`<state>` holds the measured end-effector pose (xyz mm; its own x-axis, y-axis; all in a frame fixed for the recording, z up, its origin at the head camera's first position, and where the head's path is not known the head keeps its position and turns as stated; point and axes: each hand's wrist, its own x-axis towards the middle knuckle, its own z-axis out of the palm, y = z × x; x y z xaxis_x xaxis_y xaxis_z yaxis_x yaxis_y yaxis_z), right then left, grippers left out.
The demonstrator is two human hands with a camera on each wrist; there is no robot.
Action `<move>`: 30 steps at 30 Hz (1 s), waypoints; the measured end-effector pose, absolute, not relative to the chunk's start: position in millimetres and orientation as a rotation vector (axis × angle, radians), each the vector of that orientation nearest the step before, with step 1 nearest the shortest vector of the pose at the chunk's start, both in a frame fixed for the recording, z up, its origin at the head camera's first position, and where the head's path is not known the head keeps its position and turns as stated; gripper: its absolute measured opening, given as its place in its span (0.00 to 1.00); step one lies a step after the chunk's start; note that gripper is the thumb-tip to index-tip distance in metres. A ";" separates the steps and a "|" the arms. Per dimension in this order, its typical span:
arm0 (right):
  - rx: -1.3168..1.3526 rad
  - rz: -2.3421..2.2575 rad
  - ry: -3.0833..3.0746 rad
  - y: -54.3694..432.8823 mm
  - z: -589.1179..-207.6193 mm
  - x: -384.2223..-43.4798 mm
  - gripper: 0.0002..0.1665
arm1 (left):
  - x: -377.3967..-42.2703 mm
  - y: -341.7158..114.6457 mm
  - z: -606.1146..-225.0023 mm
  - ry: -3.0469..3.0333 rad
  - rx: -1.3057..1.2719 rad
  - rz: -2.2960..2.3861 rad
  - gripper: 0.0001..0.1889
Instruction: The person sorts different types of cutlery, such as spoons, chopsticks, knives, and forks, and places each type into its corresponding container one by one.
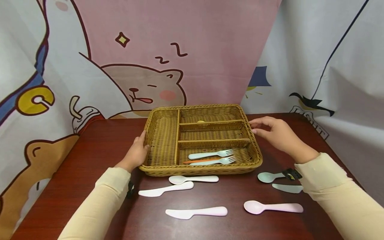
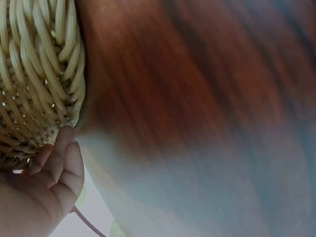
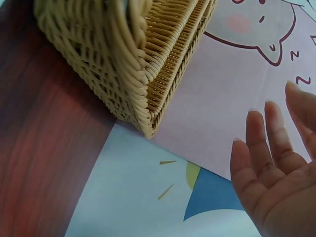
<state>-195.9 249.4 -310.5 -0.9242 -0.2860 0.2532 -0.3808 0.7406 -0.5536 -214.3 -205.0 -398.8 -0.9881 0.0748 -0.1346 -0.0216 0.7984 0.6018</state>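
A wicker basket (image 1: pixel 204 170) with several compartments sits on the table, near the back curtain. My left hand (image 1: pixel 136 154) grips its left side, thumb over the rim and fingers against the outer wall; the left wrist view shows those fingertips (image 2: pixel 64 136) on the weave. By the right rim my right hand (image 1: pixel 279 136) hovers with loosely bent fingers, apart from the wicker in the right wrist view. Inside the front compartment lie two pale green forks (image 1: pixel 207 155) and a mostly hidden orange utensil (image 1: pixel 192 162). A bit of something yellow (image 1: pixel 200 121) shows behind the rear divider.
Before the basket lie a white spoon (image 1: pixel 177 180), a white knife (image 1: pixel 166 189) and a pale pink knife (image 1: pixel 196 212). To the right are a pink spoon (image 1: pixel 253 207), a green spoon (image 1: pixel 265 177) and a green knife (image 1: pixel 287 188), partly under the right sleeve. A printed curtain (image 1: pixel 210 50) hangs behind.
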 end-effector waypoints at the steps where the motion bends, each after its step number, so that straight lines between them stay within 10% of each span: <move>1: 0.542 0.929 -2.784 250.5 -311.1 -193.4 0.16 | -214.4 -205.2 -398.7 2.834 0.041 0.949 0.34; 30: 0.539 0.965 -2.954 282.9 -354.7 -125.3 0.15 | -213.0 -205.3 -396.6 2.828 0.049 0.970 0.34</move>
<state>-125.3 282.9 -354.7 -0.9415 -0.3238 0.0934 -0.3165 0.7543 -0.5752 -213.0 -205.3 -396.6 -0.9879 0.0799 -0.1326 -0.0183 0.7903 0.6125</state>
